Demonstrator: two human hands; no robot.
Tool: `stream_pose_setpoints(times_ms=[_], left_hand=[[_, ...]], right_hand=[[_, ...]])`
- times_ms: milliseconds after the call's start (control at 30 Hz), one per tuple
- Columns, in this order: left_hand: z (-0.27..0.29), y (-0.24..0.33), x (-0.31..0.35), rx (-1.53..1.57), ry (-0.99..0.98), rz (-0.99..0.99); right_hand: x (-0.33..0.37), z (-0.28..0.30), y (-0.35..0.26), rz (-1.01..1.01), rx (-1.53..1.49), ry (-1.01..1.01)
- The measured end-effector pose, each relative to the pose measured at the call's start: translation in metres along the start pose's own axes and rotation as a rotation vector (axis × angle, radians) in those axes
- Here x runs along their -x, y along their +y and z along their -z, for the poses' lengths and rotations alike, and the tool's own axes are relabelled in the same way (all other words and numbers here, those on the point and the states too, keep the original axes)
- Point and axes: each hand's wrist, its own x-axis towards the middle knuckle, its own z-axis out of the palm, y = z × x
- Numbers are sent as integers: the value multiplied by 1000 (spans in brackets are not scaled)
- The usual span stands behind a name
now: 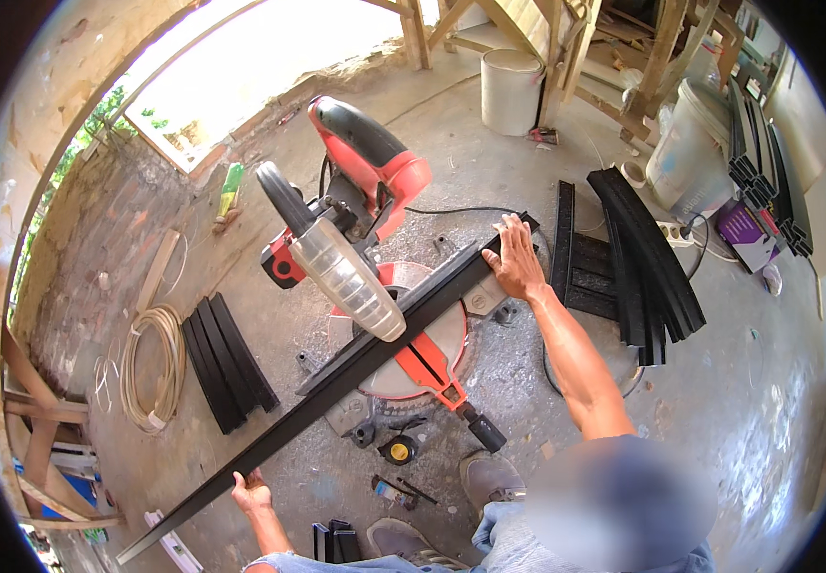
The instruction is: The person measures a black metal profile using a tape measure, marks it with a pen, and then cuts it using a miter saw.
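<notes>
A long black profile point(317, 406) lies slantwise across the bed of a red and black mitre saw point(365, 172), along its fence. My left hand point(252, 490) grips the profile toward its near left end, with the fingers partly hidden. At the far right end, my right hand point(516, 258) is closed over the profile and holds it at the fence. The saw's head is raised and tilted back, and its clear blade guard point(351, 277) comes down close to the profile. Below the profile, the red table arm point(422, 365) points toward my feet.
Cut black pieces lie in piles to the right point(632, 258) and left point(226, 363). A coiled hose point(153, 368) sits farther left. By my shoes are a tape measure point(398, 450) and short black offcuts point(334, 542). White buckets point(511, 91) and a power strip point(673, 235) stand beyond.
</notes>
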Motion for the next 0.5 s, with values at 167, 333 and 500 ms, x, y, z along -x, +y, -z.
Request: stream_pose_setpoints(times_ms=[167, 333, 500], left_hand=[[16, -4, -23, -64, -120, 63], [23, -10, -29, -38, -164, 33], [28, -14, -24, -134, -166, -37]], right_hand=[[0, 3, 3, -11, 10, 32], [-1, 3, 2, 1, 16, 34], [-2, -1, 2, 22, 13, 56]])
